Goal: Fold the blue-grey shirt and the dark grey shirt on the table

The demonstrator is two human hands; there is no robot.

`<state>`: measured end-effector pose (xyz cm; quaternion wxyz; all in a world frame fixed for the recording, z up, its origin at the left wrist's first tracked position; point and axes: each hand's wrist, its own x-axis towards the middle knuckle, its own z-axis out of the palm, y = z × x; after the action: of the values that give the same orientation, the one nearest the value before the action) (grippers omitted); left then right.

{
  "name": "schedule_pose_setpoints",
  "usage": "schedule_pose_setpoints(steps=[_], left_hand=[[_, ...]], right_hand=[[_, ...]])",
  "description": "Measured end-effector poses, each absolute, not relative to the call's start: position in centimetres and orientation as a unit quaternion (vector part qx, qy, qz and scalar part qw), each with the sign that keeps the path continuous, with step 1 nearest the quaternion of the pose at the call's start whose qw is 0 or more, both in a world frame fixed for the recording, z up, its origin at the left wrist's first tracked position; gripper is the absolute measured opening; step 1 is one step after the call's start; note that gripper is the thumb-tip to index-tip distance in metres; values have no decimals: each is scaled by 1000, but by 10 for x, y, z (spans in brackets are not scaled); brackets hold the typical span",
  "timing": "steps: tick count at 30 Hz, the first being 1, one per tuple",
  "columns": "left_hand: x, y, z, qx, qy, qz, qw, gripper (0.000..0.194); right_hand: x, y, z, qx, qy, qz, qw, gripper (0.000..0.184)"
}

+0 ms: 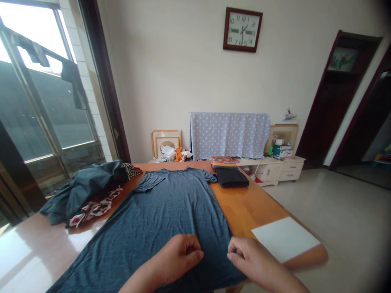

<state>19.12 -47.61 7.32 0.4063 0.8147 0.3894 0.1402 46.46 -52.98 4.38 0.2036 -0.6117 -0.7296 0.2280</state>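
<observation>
A blue-grey T-shirt (165,211) lies spread flat along the wooden table (244,207), collar end away from me. My left hand (180,256) rests on the shirt near its hem, fingers curled and pinching the cloth. My right hand (247,258) sits at the shirt's right edge near the hem, fingers closed on the fabric there. Both hands are close together at the near end of the table.
A heap of dark and patterned clothes (88,191) lies at the table's left. Folded garments, one black (232,178) and one striped (224,161), sit at the far right. A white sheet (284,238) lies on the near right corner. A low cabinet (277,169) stands beyond.
</observation>
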Motion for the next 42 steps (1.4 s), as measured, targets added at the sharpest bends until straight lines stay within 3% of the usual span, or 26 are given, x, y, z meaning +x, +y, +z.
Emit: schedule_pose_setpoints(steps=[7,15,18,21,25,30,33,37,42], left_hand=[[180,-397,71,828,448,198,274,26],[162,-331,41,819,498,252,136,22],[159,-327,29,812,516,246,121,21],[157,-328,22,815,511,250,109,19],[155,-327,19,818,501,257,120,16],[154,-324,16,811,510,251,139,12],[155,-323,15,808,516,244,145,12],[155,-321,14,806,521,236,151,12],[156,-322,15,806,529,219,150,14]], right_hand=[[476,-506,54,-590,-734,263,208,14],[497,-395,66,-647,-680,167,302,26],[500,-345,71,-691,-653,120,286,24],[498,-299,77,-743,-638,52,196,23],[489,-244,77,-774,-616,6,146,22],[477,-187,63,-793,-598,-27,114,38],[472,-162,57,-800,-590,-22,107,42],[473,-137,57,-803,-584,8,121,28],[483,-114,64,-806,-551,43,213,31]])
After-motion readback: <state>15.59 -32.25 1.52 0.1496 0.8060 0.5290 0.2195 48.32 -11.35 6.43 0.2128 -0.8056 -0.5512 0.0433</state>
